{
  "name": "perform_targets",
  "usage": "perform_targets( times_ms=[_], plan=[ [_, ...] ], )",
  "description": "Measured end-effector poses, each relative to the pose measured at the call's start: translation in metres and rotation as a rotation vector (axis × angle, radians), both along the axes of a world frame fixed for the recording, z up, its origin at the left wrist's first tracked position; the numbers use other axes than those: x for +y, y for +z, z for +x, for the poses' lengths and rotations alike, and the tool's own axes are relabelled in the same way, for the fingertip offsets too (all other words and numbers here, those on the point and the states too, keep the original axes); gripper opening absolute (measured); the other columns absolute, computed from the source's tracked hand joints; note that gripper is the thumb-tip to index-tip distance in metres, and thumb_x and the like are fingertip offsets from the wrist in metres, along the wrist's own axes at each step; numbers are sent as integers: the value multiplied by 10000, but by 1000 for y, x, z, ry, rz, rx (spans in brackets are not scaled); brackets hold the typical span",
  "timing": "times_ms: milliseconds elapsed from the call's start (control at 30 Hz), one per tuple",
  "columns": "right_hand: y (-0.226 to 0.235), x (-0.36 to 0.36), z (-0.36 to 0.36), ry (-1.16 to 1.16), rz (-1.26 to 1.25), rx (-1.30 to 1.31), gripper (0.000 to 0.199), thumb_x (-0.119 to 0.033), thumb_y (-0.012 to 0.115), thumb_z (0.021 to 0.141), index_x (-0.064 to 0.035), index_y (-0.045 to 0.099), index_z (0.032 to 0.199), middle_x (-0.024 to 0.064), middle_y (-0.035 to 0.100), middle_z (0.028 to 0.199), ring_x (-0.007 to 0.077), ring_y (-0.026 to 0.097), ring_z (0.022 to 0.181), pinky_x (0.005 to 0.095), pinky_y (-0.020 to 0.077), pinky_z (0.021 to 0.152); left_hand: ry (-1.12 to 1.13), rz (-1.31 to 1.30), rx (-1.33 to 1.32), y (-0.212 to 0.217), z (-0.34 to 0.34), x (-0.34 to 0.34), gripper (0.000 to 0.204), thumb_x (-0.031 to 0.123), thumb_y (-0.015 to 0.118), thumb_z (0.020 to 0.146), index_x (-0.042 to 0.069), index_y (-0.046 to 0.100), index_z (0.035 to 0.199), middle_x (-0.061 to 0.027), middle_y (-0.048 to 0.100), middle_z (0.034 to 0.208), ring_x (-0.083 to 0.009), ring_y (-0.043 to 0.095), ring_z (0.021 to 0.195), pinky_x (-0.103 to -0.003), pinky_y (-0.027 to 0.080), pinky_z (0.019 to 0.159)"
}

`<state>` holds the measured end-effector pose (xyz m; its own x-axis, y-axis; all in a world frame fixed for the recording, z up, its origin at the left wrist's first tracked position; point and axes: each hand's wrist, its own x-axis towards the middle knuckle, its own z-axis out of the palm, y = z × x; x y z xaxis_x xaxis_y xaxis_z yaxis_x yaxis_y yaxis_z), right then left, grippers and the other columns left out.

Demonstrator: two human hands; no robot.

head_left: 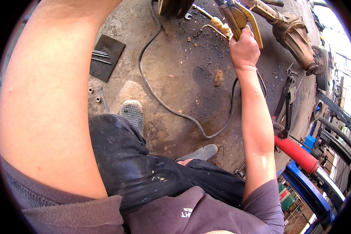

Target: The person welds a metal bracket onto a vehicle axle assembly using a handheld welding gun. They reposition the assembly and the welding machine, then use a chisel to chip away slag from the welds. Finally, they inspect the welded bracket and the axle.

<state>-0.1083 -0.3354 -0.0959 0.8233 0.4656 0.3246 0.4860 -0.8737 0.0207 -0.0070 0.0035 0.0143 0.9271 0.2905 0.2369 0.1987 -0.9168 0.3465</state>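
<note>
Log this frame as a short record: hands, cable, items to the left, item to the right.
Left hand: out of view; its bare arm shows
Right hand: closed around a worn yellow metal tool with a lever
Cable: long dark cable curving over the stained grey-brown floor
Left: flat dark plate bearing thin grey rods; slim grey metal wrench
Right: large rusty brown metal housing

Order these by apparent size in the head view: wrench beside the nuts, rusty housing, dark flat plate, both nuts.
1. Rusty housing
2. Dark flat plate
3. Wrench
4. Left nut and right nut: too alike to rank.
</note>
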Motion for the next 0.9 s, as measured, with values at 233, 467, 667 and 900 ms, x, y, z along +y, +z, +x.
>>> perform_targets(
  times_ms=[233,467,667,900],
  plan=[
    [-3,-1,0,3,0,-16,432,-247,737,867,-18,616,1213,183,736,1035,363,743,922,475,613,775,17,-6,80,-1,2,3,440,242,561,871,18,739,1206,-216,679,1328,-329,646,1262,-405,527,1028],
    [-1,-4,0,-41,-24,18,479,-263,756,879,-21,615,1268,189,733,1064,362,736,941,471,604,790,104,-236,63,8,-12,-5,503,262,585,869,8,694,1288,-220,655,1373,-332,615,1316,-398,488,1088],
    [-10,-7,3,-5,51,1,471,-216,751,893,-41,617,1310,171,715,1153,373,709,1013,470,586,822,138,-293,77,22,-27,-2,438,241,589,883,7,718,1229,-212,682,1331,-336,663,1249,-424,522,1047],
    [-10,-7,1,-26,45,12,458,-212,734,911,-31,616,1315,178,708,1188,369,703,1042,460,586,846,133,-292,49,27,-33,-5,425,225,575,903,-12,703,1232,-221,685,1307,-332,660,1253,-419,528,1047]
  ],
)
